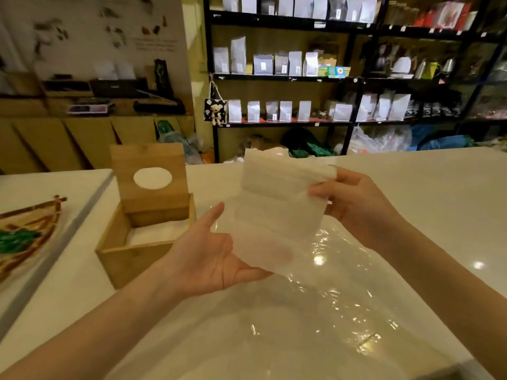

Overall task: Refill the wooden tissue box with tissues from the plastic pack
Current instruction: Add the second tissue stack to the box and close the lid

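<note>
A stack of white tissues [274, 212] is held up over the counter between both hands. My left hand [211, 256] supports its lower end from beneath, palm up. My right hand [354, 204] pinches its upper right edge. The wooden tissue box [123, 259] stands open at the left, with white tissues [159, 233] inside it. Its lid [151, 176], with an oval hole, stands upright at the box's far side. The clear plastic pack [315, 311] lies flattened and crinkled on the counter under my hands.
The white counter [425, 201] stretches right and back. A lower white surface at the left carries a woven tray [30, 229] with something green. Black shelves [351, 78] with white pouches stand behind the counter.
</note>
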`<state>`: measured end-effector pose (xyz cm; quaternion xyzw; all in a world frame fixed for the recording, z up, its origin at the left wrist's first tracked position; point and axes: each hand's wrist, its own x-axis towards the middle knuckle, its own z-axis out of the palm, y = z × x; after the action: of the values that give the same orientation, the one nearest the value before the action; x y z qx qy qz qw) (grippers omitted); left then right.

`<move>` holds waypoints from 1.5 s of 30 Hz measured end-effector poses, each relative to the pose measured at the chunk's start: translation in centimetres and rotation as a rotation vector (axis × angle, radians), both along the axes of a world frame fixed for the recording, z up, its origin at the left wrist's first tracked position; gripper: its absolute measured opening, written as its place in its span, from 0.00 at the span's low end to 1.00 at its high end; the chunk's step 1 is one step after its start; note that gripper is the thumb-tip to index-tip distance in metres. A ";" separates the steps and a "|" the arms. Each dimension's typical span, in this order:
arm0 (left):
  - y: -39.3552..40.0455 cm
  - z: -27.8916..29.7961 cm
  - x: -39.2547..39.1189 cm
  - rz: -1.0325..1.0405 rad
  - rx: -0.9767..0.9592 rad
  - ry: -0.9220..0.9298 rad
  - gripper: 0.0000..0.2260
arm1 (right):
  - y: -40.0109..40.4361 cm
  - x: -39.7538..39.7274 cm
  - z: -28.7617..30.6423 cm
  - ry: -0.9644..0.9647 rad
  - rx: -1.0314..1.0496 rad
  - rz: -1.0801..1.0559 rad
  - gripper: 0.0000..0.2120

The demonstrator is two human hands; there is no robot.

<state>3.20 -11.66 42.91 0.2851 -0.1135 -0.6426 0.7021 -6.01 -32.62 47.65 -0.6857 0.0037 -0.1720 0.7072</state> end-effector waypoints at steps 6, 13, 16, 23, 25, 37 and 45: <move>1.5 0.8 0.2 0.105 -0.041 -0.015 0.32 | 2.2 0.6 -0.9 -0.221 -0.403 0.159 0.17; 1.5 1.2 0.6 0.194 0.026 0.056 0.32 | 2.7 0.3 -2.7 -0.284 -0.717 0.123 0.16; 1.5 1.1 1.0 0.172 0.040 0.121 0.36 | 2.0 -0.1 -3.8 -0.255 -0.840 0.116 0.27; 2.3 1.5 0.8 0.180 0.140 0.005 0.26 | 2.4 1.0 -4.7 -0.441 -0.960 -0.050 0.19; 3.3 2.1 1.4 0.179 0.239 -0.127 0.28 | 2.9 1.3 -4.0 -0.396 -0.822 -0.035 0.16; 9.5 6.1 3.9 0.524 0.675 -0.874 0.34 | 7.9 8.6 -1.0 0.265 0.174 0.335 0.11; 10.5 5.4 7.0 0.629 0.804 -0.780 0.05 | 11.4 12.5 -0.9 0.450 0.009 0.375 0.09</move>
<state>10.19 -1.19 48.35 0.7585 -0.0218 -0.2476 0.6024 6.47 -21.19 46.75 -0.6923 0.0343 0.1180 0.7110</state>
